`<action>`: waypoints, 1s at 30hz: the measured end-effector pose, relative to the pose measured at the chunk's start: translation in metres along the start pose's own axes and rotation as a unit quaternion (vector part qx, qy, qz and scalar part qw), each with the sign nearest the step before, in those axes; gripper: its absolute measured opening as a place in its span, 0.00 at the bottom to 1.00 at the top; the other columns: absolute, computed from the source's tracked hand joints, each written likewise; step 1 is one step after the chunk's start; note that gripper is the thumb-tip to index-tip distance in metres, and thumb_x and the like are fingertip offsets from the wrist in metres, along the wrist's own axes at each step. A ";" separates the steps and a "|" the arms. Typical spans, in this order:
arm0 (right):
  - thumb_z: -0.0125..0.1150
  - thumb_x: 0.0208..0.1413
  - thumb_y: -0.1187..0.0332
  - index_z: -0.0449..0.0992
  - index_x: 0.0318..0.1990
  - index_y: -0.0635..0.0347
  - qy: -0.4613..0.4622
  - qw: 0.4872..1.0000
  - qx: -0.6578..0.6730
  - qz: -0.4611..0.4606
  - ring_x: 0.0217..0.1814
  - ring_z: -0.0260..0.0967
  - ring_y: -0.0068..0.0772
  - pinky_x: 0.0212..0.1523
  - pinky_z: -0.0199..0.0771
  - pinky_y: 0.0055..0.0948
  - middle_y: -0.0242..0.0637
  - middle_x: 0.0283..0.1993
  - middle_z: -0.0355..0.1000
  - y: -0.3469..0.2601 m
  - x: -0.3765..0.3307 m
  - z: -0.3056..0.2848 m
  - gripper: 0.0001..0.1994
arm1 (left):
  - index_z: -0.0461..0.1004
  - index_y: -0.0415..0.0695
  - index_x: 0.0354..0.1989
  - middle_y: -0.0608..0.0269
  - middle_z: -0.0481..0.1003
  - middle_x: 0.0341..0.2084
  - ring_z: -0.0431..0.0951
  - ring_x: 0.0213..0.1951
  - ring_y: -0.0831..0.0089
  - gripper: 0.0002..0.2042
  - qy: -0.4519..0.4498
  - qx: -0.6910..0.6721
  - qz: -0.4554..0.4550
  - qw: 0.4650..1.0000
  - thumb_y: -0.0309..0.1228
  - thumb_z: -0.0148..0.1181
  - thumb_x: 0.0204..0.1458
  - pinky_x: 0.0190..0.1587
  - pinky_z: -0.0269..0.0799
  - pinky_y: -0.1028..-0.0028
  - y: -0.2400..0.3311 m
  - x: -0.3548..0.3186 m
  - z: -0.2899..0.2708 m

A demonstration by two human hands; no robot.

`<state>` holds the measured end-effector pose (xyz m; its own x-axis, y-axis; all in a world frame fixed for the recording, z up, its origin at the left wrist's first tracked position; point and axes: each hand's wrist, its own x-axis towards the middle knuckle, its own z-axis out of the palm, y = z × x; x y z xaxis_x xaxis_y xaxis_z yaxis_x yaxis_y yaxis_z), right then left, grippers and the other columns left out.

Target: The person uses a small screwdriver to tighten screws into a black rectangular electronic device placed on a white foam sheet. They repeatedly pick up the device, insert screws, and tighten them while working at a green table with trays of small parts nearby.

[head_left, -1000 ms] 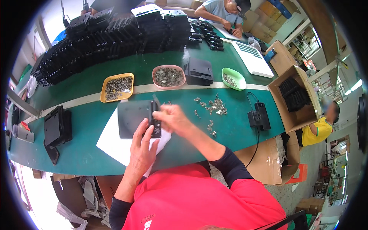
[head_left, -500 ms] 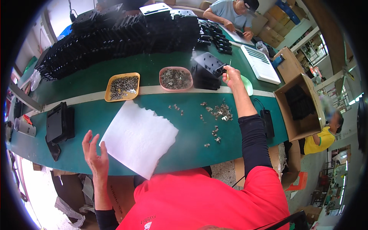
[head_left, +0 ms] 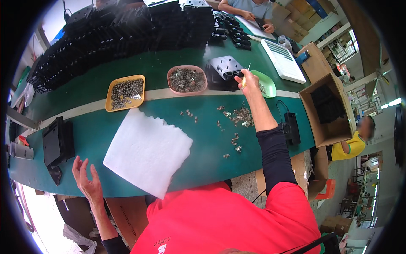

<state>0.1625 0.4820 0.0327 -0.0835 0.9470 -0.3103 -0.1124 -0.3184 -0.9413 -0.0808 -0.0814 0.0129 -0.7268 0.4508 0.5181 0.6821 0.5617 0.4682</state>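
"What have the fingers got hold of over there?"

"The right hand (head_left: 248,81) is curled around a slim yellow tool (head_left: 243,83), its thin tip poking up. The fingertips are at the right-hand end of a flat dark panel (head_left: 225,66); I can't tell whether they pinch it or merely rest against it."

"And where is that panel?"

"On top of a low black stack (head_left: 219,83), toward the far side of the green tabletop (head_left: 215,163), right of its middle. It sits between the pink dish (head_left: 187,93) and the green dish (head_left: 270,79)."

"The left hand (head_left: 88,180)?"

"Empty, fingers loosely spread, over the near edge at the left. Black cases (head_left: 58,142) sit just beyond it, toward the tabletop's left end."

"Anything between the two hands?"

"A white sheet (head_left: 148,152) with one ragged side, one corner poking past the near edge. Small metal pieces (head_left: 242,116) are scattered to its right, and a black adapter (head_left: 292,129) lies nearer the right edge."

"And further off?"

"The yellow dish (head_left: 136,97) of small metal bits is beyond the sheet. Rows of black parts (head_left: 127,38) bank up along the far left, an open carton (head_left: 315,116) is by the right edge, and a co-worker in light blue (head_left: 258,9) sits at the far edge."
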 end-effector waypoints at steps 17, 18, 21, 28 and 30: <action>0.56 0.48 0.73 0.67 0.27 0.60 -0.101 0.879 -0.463 -0.062 0.17 0.55 0.25 0.15 0.53 0.27 0.31 0.20 0.58 -0.072 0.070 0.011 0.04 | 0.75 0.39 0.50 0.52 0.65 0.59 0.70 0.56 0.56 0.13 0.006 0.208 0.003 0.978 0.26 0.57 0.57 0.57 0.68 0.63 -0.102 0.045 -0.035; 0.55 0.47 0.73 0.66 0.27 0.60 -0.109 0.863 -0.487 -0.080 0.17 0.53 0.25 0.15 0.53 0.28 0.31 0.20 0.58 -0.076 0.067 0.022 0.04 | 0.75 0.39 0.50 0.51 0.65 0.59 0.70 0.56 0.55 0.13 0.008 0.202 0.003 0.979 0.26 0.57 0.57 0.58 0.67 0.62 -0.104 0.044 -0.035; 0.57 0.32 0.75 0.63 0.22 0.57 -0.357 0.630 -0.598 -0.343 0.28 0.57 0.30 0.27 0.58 0.32 0.32 0.24 0.57 -0.077 0.116 0.020 0.09 | 0.75 0.39 0.49 0.50 0.65 0.59 0.69 0.57 0.53 0.13 0.005 0.197 0.008 0.980 0.25 0.57 0.56 0.59 0.66 0.61 -0.108 0.033 -0.036; 0.52 0.34 0.77 0.77 0.49 0.59 -0.355 0.625 -0.668 -0.195 0.11 0.63 0.28 0.10 0.61 0.32 0.39 0.19 0.70 -0.071 0.127 0.060 0.27 | 0.75 0.39 0.45 0.50 0.69 0.52 0.70 0.54 0.52 0.13 0.047 0.223 0.013 0.974 0.24 0.61 0.49 0.57 0.66 0.61 -0.075 0.052 -0.043; 0.51 0.34 0.76 0.79 0.46 0.60 -0.373 0.524 -0.661 -0.386 0.26 0.75 0.40 0.31 0.74 0.37 0.48 0.27 0.77 -0.057 0.154 0.047 0.25 | 0.75 0.39 0.43 0.52 0.70 0.49 0.71 0.52 0.53 0.12 0.066 0.203 0.004 0.977 0.25 0.61 0.49 0.55 0.67 0.63 -0.079 0.063 -0.041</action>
<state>0.1098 0.6438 0.0447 -0.9382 0.3328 -0.0950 0.3446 0.9232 -0.1700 -0.1768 -0.1261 0.0381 -0.6871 0.3776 0.6207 0.5797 0.7999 0.1552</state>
